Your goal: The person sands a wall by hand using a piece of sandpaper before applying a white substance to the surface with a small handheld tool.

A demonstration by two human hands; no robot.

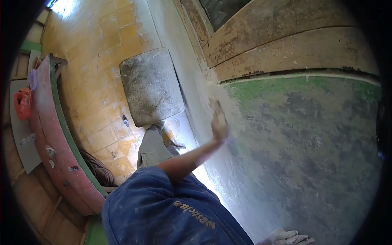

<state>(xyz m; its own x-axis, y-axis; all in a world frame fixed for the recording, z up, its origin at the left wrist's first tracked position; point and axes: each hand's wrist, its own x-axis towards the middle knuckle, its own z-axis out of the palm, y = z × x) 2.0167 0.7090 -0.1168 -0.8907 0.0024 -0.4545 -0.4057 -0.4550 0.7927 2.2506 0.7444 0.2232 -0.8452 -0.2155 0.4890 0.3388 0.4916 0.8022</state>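
My left hand (219, 121) is at the pale plastered wall (239, 163), near the middle of the view. Its dusty fingers are stretched out along the surface, and no held object can be made out. At the bottom edge, my right hand (290, 237) is partly cut off by the frame. White dust covers its fingers, which are apart and lie near the grey-green wall; whatever is under the palm is hidden.
A worn grey mattress-like pad (153, 87) is by the wall's foot on yellow floor tiles (92, 81). On the left stand a curved pink and green counter (61, 143) and a red bag (23, 103). Wooden boards (294, 49) run above the wall's green band.
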